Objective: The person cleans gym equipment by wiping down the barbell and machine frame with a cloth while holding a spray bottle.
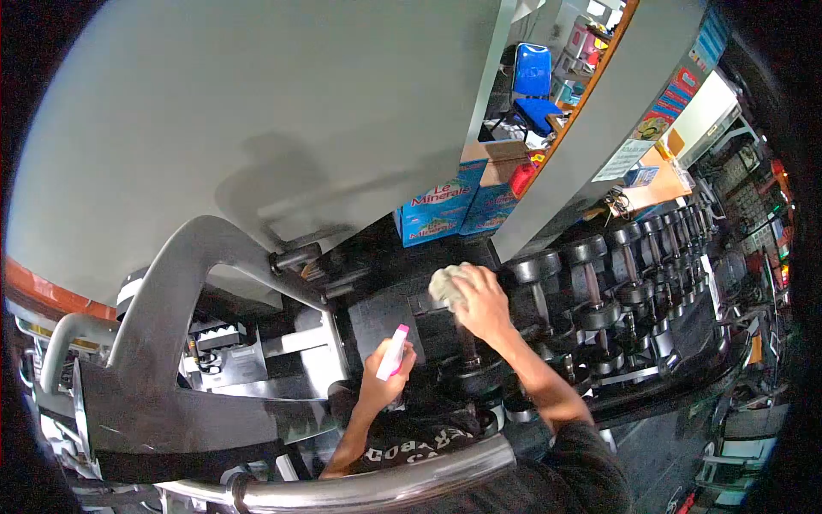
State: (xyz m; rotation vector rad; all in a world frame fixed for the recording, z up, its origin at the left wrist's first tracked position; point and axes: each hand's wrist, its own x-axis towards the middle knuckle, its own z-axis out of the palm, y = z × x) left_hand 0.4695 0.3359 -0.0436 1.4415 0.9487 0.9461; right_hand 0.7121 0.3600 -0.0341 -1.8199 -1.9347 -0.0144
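My left hand (383, 379) is closed around a white spray bottle (394, 353) with a pink tip that points away from me; most of its body is hidden in my grip. My right hand (482, 300) presses a crumpled pale cloth (446, 286) over the far end of a dumbbell (473, 377) at the near end of the rack. The cloth and fingers cover part of that dumbbell, so exact contact is hard to see.
A row of black dumbbells (591, 274) runs off to the right on a rack. To my left stands a grey machine frame (145, 334), and a metal bar (385, 481) crosses close to my body. Blue cartons (432, 210) are stacked by the grey wall (282, 94).
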